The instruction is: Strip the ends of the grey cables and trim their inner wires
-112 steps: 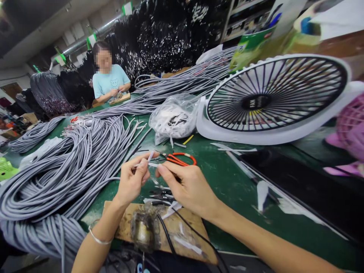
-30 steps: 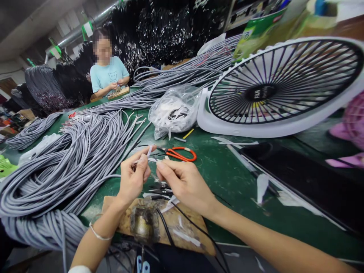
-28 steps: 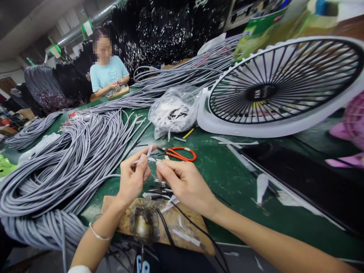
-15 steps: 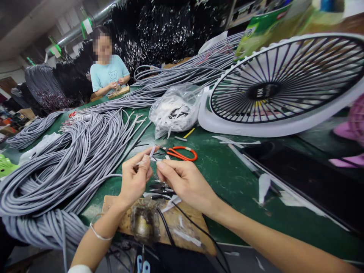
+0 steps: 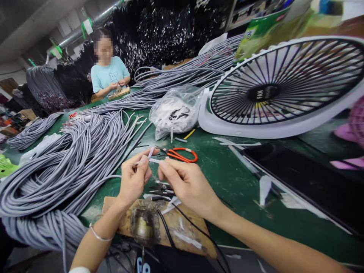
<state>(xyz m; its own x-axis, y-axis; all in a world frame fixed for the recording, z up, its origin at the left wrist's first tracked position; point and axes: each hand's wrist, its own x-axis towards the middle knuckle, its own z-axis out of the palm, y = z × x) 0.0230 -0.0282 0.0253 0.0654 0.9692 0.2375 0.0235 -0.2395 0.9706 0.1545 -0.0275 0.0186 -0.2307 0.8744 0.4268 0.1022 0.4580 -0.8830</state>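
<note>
My left hand (image 5: 133, 175) is closed in a pinch, with a short whitish strip (image 5: 151, 152) standing up between thumb and forefinger. A grey cable (image 5: 112, 177) runs from the pile into this hand; its end is hidden by the fingers. Just to the right, my right hand (image 5: 186, 182) pinches a small white strip (image 5: 155, 161) that points toward the left fingertips. The hands are close together but apart. Behind them on the green table lie scissors with red-orange handles (image 5: 183, 154). Below is a wooden board (image 5: 196, 231) carrying a rounded, stained metal piece (image 5: 143, 223).
Coiled grey cables (image 5: 71, 163) fill the left side. A clear bag of white pieces (image 5: 176, 113) sits ahead, beside a white fan (image 5: 264, 93). A dark flat panel (image 5: 307, 182) lies at right. Across the table a person in a light blue shirt (image 5: 109, 74) works with both hands.
The white strip at my right fingertips shows more plainly between the hands. Both hands stay in nearly the same place; the view has shifted slightly.
</note>
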